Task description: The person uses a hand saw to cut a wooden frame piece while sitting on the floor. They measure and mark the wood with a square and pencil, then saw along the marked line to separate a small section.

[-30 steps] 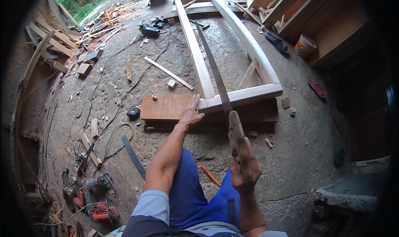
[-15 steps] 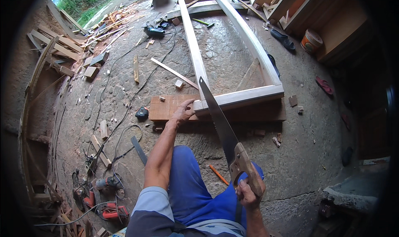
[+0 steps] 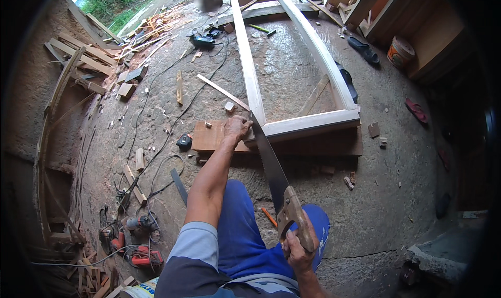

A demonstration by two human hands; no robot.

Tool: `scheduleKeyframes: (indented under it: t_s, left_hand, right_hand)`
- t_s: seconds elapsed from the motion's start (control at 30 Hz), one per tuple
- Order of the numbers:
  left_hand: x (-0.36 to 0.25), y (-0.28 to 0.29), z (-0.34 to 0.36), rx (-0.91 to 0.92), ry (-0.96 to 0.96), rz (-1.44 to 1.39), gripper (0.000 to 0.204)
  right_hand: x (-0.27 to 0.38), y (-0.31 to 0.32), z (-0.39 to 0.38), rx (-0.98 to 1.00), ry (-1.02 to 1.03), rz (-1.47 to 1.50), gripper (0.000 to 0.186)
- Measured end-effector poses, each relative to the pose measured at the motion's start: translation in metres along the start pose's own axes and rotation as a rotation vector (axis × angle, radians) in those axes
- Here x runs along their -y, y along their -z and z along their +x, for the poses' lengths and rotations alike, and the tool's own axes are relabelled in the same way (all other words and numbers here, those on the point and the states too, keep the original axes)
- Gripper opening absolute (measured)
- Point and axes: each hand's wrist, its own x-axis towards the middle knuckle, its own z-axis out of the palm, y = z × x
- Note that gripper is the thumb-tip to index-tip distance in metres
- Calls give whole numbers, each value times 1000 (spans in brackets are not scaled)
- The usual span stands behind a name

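Observation:
My right hand [image 3: 299,250] is wrapped round the wooden handle of a handsaw [image 3: 271,167], low in front of my knee. Its long dark blade slants up to the near left corner of a pale wooden frame [image 3: 313,122]. At that corner my left hand [image 3: 237,128] is closed over the frame's end, with the thumb side close against the blade near its tip; the fingertips are partly hidden. Beneath the corner lies a thick reddish-brown plank [image 3: 207,137], which props the frame's near side off the floor.
A black tape measure [image 3: 184,142] lies left of the plank, and an orange pencil-like stick [image 3: 269,217] by my knees. Corded power tools [image 3: 146,256] and cables spread on the left. A hammer [image 3: 262,30] lies inside the frame; sandals [image 3: 364,51] and a bucket [image 3: 401,52] stand right.
My left hand has moved up onto the frame's corner, and its fingers have closed there. The saw has shifted left and slightly back, its tip now lower beside that hand. The whole view has shifted slightly.

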Motion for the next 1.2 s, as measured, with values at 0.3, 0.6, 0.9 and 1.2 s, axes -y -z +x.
scheduleKeyframes:
  t_s: [0.3,0.6,0.9,1.2]
  left_hand:
    - [-4,4,0,70,80,-1,34]
    - [-1,-3,3,18,72,15,37]
    - [13,6,-40,-93,-68,-390,44]
    - [-80,47,-163,-11,-928,84,61]
  right_hand:
    - [20,3,-11,34,-49,-137,62]
    - [-10,-23,50,68,184,-265,61]
    - [-15,-55,97,103,104,-31,56]
    - [-48,-67,139,91,329,-47,55]
